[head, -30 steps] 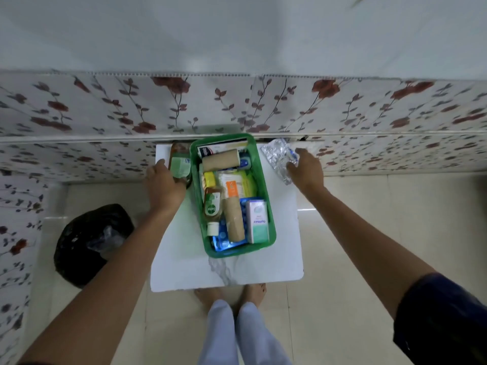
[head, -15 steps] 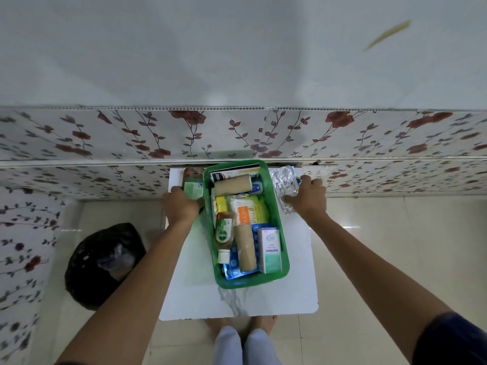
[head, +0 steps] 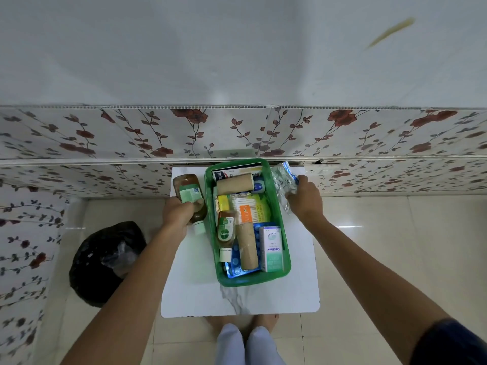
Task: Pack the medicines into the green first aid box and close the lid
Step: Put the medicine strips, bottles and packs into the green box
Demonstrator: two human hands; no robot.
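Observation:
The green first aid box (head: 286,267) stands open on a small white table (head: 200,293), filled with bandage rolls, a small Dettol bottle (head: 225,233), cotton buds, blue pill strips and a white Optibex carton (head: 272,248). My left hand (head: 177,213) grips a larger brown bottle with a green label (head: 189,192) just left of the box, cap pointing toward me. My right hand (head: 305,200) holds a crinkled silver pack of blister strips (head: 282,180) beside the box's right rim. No lid is in view.
A flowered wall panel (head: 237,133) runs right behind the table. A black bin bag (head: 105,262) sits on the tiled floor to the left. My feet (head: 242,320) stand at the table's near edge.
My left hand has lifted the brown bottle clear of the table's back left corner and turned it. My right hand has closed on the silver pack and raised it beside the box.

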